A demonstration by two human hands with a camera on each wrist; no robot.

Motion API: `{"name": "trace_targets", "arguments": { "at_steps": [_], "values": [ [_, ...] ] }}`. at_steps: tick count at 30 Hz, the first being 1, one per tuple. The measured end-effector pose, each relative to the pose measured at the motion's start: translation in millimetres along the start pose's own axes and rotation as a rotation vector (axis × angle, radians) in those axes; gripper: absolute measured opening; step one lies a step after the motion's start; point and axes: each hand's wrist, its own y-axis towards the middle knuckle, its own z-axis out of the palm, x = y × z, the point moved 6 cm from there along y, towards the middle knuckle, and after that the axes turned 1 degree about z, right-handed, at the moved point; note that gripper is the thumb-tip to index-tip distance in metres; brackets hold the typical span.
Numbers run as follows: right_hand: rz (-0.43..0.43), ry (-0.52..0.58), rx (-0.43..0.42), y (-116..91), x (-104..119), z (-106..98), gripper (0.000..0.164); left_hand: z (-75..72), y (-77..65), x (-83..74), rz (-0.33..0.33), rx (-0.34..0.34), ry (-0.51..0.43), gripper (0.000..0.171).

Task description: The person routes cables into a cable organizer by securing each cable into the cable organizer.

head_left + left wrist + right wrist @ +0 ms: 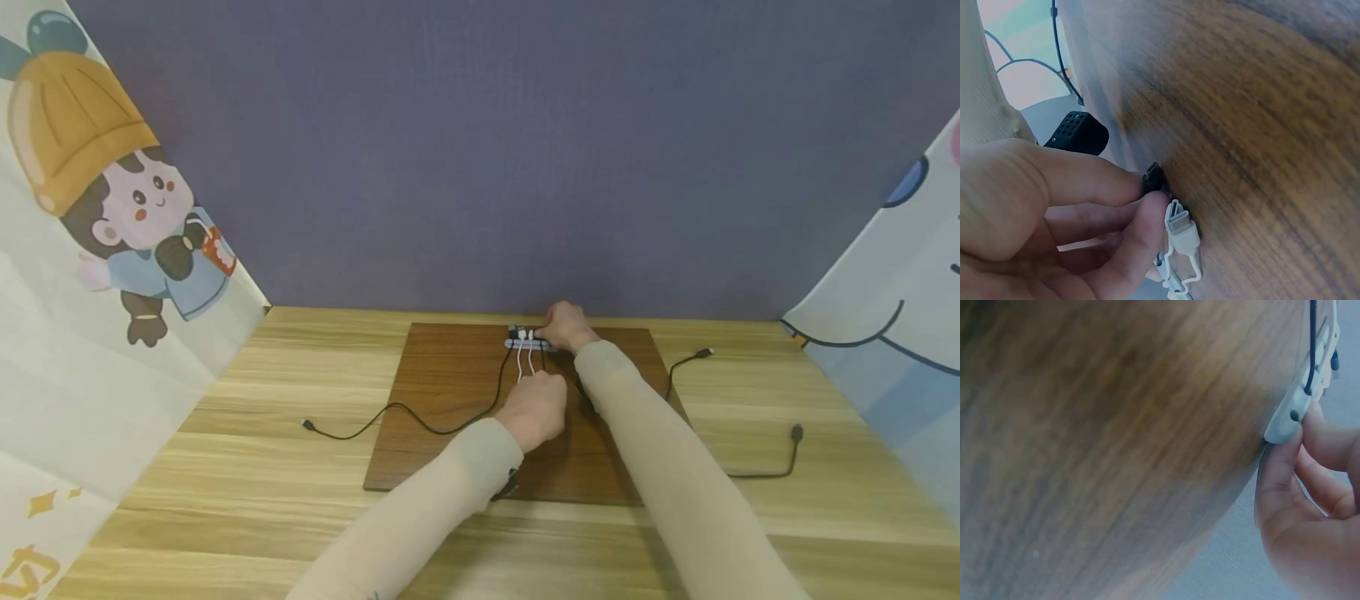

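My left hand (536, 410) is over the middle of a dark brown board. In the left wrist view, its thumb and finger pinch a small black USB-C cable plug (1152, 177). Two white cable plugs (1183, 231) lie right beside those fingertips. At the board's back edge, my right hand (567, 327) grips the right end of a pale cable holder (1286, 422) with its fingertips. A black cable (1312, 347) and white cables (519, 365) run through the holder's slots, their plugs standing behind it. What lies between the right fingertips is partly hidden.
The brown board (435, 375) lies on a light wooden table (262, 483). One black cable (405, 407) stretches left past the board; two more black plugs (797, 433) (703, 353) lie on the right. A grey panel (480, 167) stands behind, with printed cloths at both sides.
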Motion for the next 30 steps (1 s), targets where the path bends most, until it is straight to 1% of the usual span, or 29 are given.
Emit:
{"name": "trace_targets", "arguments": {
  "at_steps": [3,6,9,13,17,21,24,27,30],
  "values": [
    [-0.006,0.004,-0.003,-2,0,0,0.035,0.1,0.3,-1.0,-0.002,0.006,0.015,0.004],
    [-0.027,-0.01,0.003,-3,2,-1,0.032,-0.5,1.1,-2.6,0.007,-0.005,0.038,0.005],
    [-0.072,-0.045,0.012,-6,6,-3,0.027,-0.5,1.9,-4.9,0.027,-0.022,0.06,0.005],
    [-0.152,-0.079,0.007,-10,8,-6,0.03,-0.5,1.8,-6.3,0.031,-0.024,0.076,0.006],
    [-0.201,-0.06,-0.008,-15,5,-12,0.027,-0.5,2.7,-6.5,0.024,-0.015,0.088,0.007],
    [-0.217,-0.003,-0.019,-21,3,-18,0.025,0.4,4.7,-6.0,0.023,-0.012,0.104,0.01],
    [-0.23,0.034,-0.008,-28,5,-22,0.025,2.1,5.8,-5.2,0.022,-0.008,0.109,0.01],
    [-0.258,0.032,0.004,-36,6,-27,0.025,3.0,5.6,-5.5,0.027,-0.007,0.11,0.012],
    [-0.274,0.016,0.004,-43,2,-32,0.025,3.1,5.2,-5.9,0.028,-0.007,0.111,0.012]
  ]
}}
